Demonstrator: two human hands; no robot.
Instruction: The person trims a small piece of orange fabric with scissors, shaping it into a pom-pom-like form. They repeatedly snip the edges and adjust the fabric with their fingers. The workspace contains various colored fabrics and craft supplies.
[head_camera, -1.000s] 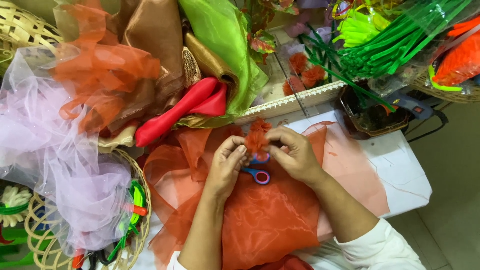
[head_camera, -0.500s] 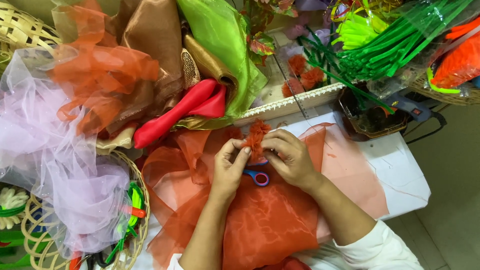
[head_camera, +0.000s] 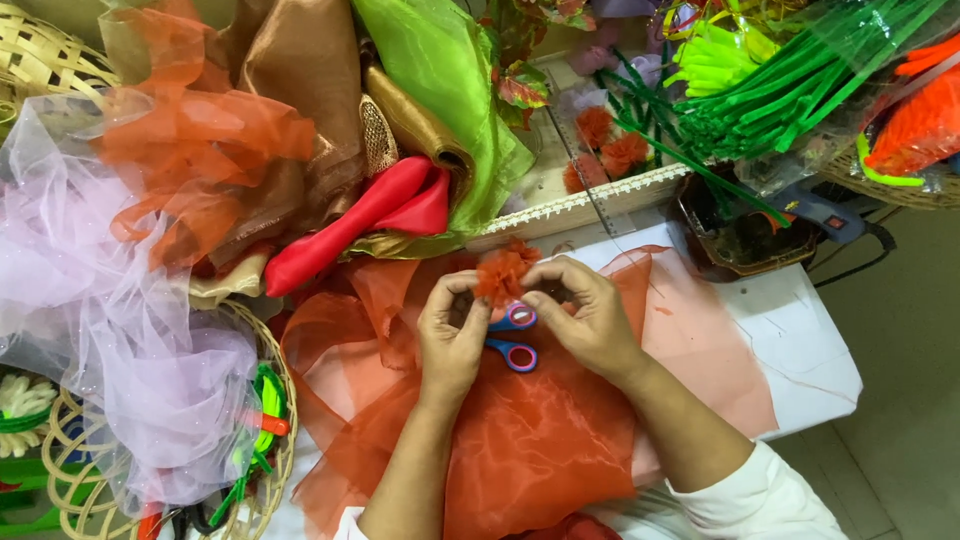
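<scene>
While both hands' grip (head_camera: 455, 325) (head_camera: 585, 315) pinches one orange fabric flower (head_camera: 503, 270), one scissors (head_camera: 515, 340) beneath, two finished flowers (head_camera: 610, 155) behind

Scissors (head_camera: 515, 337) blades hidden under both hands; only the blue and red handle loops show. Left hand (head_camera: 452, 335) fingertips buried behind the orange fabric puff (head_camera: 503, 270), grip unclear. Wicker basket (head_camera: 262, 480) cut off by the bottom edge, mostly covered by lilac tulle (head_camera: 120, 330).

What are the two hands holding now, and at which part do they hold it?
Both hands, left hand and right hand, pinch a small orange fabric puff between their fingertips, gripping its lower sides. The scissors lie below, unheld.
</scene>
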